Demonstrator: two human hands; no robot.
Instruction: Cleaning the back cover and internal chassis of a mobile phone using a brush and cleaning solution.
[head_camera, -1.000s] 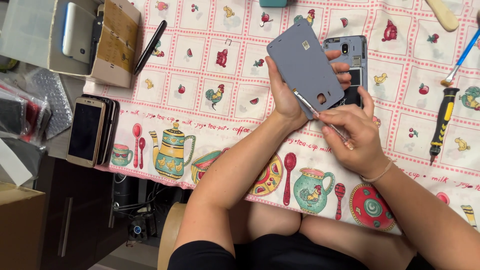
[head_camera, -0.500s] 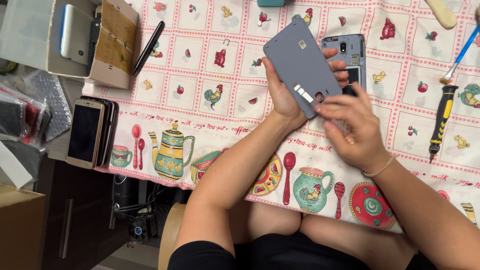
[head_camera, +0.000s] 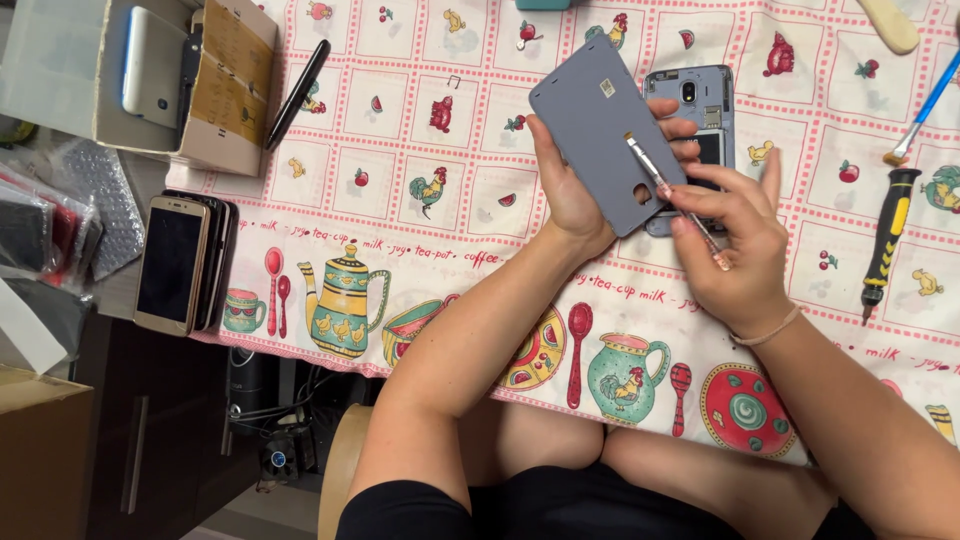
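My left hand (head_camera: 566, 186) holds a grey phone back cover (head_camera: 603, 125) tilted up over the table, its inner side toward me. My right hand (head_camera: 733, 240) grips a small brush (head_camera: 668, 194) with a pinkish handle; the bristle tip rests on the cover's inner face near its middle. Behind the cover lies an opened blue-grey phone (head_camera: 700, 110) on the tablecloth, partly hidden by the cover and my fingers.
A patterned tablecloth (head_camera: 420, 180) covers the table. A black-and-yellow screwdriver (head_camera: 885, 240) and a blue-handled brush (head_camera: 925, 110) lie at right. A stack of phones (head_camera: 180, 262) sits at the left edge, a black pen (head_camera: 296, 92) and a cardboard box (head_camera: 225, 80) further back.
My right hand has slid the brush tip up along the cover's inner face, away from the camera cutout. The cover stays held in my left hand at about the same tilt.
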